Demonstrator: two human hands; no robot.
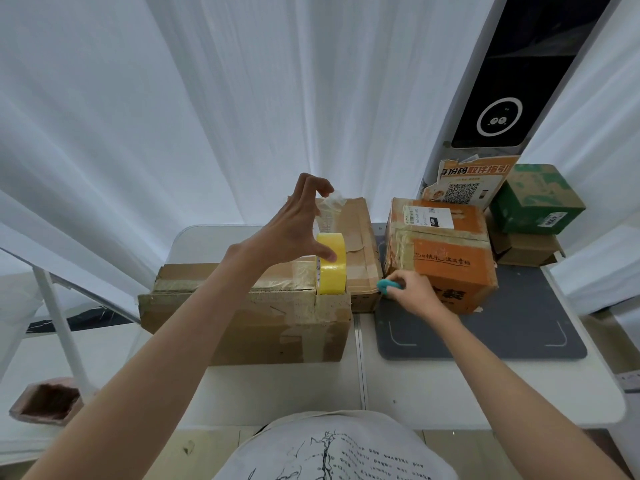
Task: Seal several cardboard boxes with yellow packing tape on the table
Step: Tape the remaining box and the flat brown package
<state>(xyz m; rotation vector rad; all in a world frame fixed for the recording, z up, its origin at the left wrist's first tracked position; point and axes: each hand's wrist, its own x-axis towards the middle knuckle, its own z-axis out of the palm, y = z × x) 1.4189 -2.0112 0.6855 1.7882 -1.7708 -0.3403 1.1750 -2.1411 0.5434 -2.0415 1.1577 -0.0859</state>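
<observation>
**Tape end pulled up off the roll, right hand on teal tool**

Yellow tape roll (331,263) stands on edge on top of the big brown box (249,317), at that box's right end, near-left part of the desk (433,389). Left hand (294,223) is right at the roll: thumb pressed on the roll's left face, fingers curled above it, pinching the loose tape end (331,201). A clear strip runs up from the roll to that pinch, so the tape end sits just above and slightly far of the roll.

Second brown box (360,251) sits just behind and right of the roll, touching the big box. Orange box (446,258) is to the right, on the grey mat (485,337). Right hand (412,292) is at the orange box's near-left corner, fingers curled round a small teal tool (388,285); cannot tell what the tool is. It is to the right of the roll, with the second brown box's corner between them.

Green box (536,202) stacked on another brown carton (526,249) far right. Orange QR-code sign (471,183) stands behind the orange box. White curtain (207,98) behind the desk.
</observation>
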